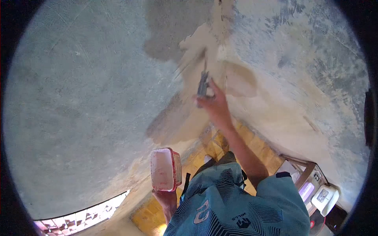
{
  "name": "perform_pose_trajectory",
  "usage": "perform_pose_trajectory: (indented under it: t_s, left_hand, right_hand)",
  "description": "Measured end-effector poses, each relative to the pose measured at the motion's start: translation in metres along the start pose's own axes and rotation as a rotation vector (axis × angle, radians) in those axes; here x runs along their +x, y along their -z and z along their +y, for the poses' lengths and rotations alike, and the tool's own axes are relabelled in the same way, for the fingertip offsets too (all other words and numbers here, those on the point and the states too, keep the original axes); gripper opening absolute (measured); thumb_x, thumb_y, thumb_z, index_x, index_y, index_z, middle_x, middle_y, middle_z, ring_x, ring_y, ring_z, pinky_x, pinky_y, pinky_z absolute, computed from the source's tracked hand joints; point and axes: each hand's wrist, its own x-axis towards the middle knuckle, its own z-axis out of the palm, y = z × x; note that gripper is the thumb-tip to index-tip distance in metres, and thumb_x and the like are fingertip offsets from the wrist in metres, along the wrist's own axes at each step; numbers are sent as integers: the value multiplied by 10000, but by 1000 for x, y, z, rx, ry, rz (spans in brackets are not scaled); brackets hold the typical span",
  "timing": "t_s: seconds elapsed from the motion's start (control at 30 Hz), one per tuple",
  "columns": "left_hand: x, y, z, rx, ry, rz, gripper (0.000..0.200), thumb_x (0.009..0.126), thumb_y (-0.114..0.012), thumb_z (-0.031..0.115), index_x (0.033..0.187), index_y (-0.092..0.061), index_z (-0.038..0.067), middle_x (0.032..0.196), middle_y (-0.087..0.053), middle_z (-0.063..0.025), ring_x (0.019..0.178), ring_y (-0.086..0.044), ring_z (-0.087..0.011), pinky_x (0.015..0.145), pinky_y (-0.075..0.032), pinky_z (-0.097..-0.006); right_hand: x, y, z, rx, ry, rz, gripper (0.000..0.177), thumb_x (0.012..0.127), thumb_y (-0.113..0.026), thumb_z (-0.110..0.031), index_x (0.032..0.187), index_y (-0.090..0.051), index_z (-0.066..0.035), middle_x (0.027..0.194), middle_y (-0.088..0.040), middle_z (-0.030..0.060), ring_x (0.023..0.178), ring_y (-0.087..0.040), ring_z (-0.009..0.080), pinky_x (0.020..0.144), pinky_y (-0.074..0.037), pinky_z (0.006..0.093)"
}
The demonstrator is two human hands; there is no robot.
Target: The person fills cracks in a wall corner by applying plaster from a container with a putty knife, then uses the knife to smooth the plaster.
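My right hand (214, 103) is wrapped round the dark grey handle of a trowel (202, 83), its blurred blade pointing up against the wall near the corner. Smooth beige plaster (197, 43) covers the wall around the blade, with darker damp patches beside it. Lower down, my left hand (167, 197) holds a white plastic tub (163, 169) with a red rim from underneath. The tub's open mouth faces the camera, and its inside looks pale and smeared.
Yellow floor tiles (212, 147) show below the corner. At the lower right stands a wooden-edged shelf (303, 167) with a white container (326, 200) and a purple item (306, 190). A bright lattice opening (84, 218) is at the lower left.
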Motion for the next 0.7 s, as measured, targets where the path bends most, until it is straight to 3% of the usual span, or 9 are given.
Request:
perform_pose_trajectory:
  t_s: [0.03,0.17,0.27,0.3,0.4,0.47,0.53,0.7]
  left_hand:
    - [0,1,-1,-6,6,8,657,852,-512,477,1376,-417,92,1340,-489,-134,1217,-509,-339,929,-472,-549]
    - [-4,-11,4,6,19,37,643,854,-500,445,1375,-421,76,1344,-486,-130,1221,-509,-325,930,-483,-542]
    - [-2,-19,5,-48,12,5,588,857,-502,368,1354,-448,57,1317,-510,-125,1200,-533,-308,907,-516,-532]
    - [-2,-20,5,-61,7,-1,585,858,-505,364,1352,-449,55,1319,-509,-125,1200,-533,-308,910,-514,-532]
    - [3,-7,1,27,-25,-11,588,859,-518,365,1356,-449,60,1330,-502,-120,1215,-519,-310,926,-498,-540]
    - [4,1,-1,43,-32,-6,615,856,-523,404,1367,-437,72,1340,-496,-122,1221,-511,-321,927,-490,-548]
    - [2,2,-4,-28,-18,11,664,852,-524,474,1383,-416,90,1350,-490,-132,1218,-512,-343,915,-488,-557]
    - [-2,-1,-4,-42,6,19,647,862,-522,466,1383,-419,97,1353,-491,-131,1213,-517,-346,892,-503,-562]
  right_hand:
    - [-20,-11,5,-17,-4,-28,779,823,-688,-25,1461,-250,65,932,-668,114,837,-666,158,713,-546,270]
    - [-101,-56,-1,104,-10,-246,818,815,-718,-51,1459,-227,62,1191,-526,134,950,-647,178,772,-570,289]
    - [-126,-60,-33,44,-93,-394,841,817,-729,-182,1455,-245,74,1286,-480,244,1135,-559,255,854,-550,331]
    - [-128,-56,-31,-43,-19,-383,838,822,-729,-192,1460,-249,61,1341,-447,239,1086,-597,260,803,-564,322]
    - [-109,-39,-28,134,-41,-186,836,811,-742,-163,1453,-259,70,1217,-567,192,946,-656,210,726,-560,277]
    - [-73,-11,-47,-24,-178,-116,808,803,-747,-111,1431,-283,95,1002,-655,106,810,-671,151,671,-542,241]
    - [-35,-2,-48,20,-86,90,615,803,-681,-12,1346,-413,94,955,-661,92,801,-654,116,702,-545,260]
    - [9,17,-31,49,-38,0,634,801,-691,-17,1349,-397,104,932,-667,91,806,-654,116,697,-534,244]
